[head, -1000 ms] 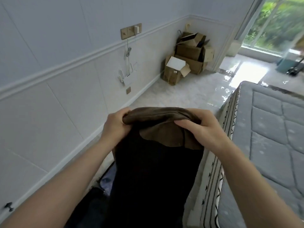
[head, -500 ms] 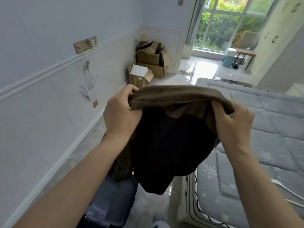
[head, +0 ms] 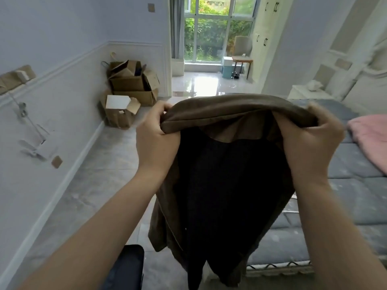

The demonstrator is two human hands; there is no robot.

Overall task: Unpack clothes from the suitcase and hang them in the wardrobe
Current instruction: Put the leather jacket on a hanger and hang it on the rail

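Since hanging comes next, brown jacket (head: 222, 185) held up by shoulders — left hand (head: 156, 141) and right hand (head: 310, 147) each gripping one, lining spread open, likely for hanger.

Brown garment (head: 236, 109): matt woven cloth, soft nap on the outer face; darker, near-black lining cloth on the inner face. Floor (head: 109, 164): polished stone or tile, pale grey veining, glossy with strong glare near the window (head: 211, 28). Cardboard boxes (head: 129, 88) at the wall's foot: raw brown corrugated board, matt, creased flaps. Mattress (head: 356, 185): quilted grey cloth, matt, stitched in squares. Pink item (head: 370, 139) at the mattress's right edge: probably fleece, blurred. Wall (head: 52, 49): smooth painted panelling, low sheen. Window panes: clear glass.
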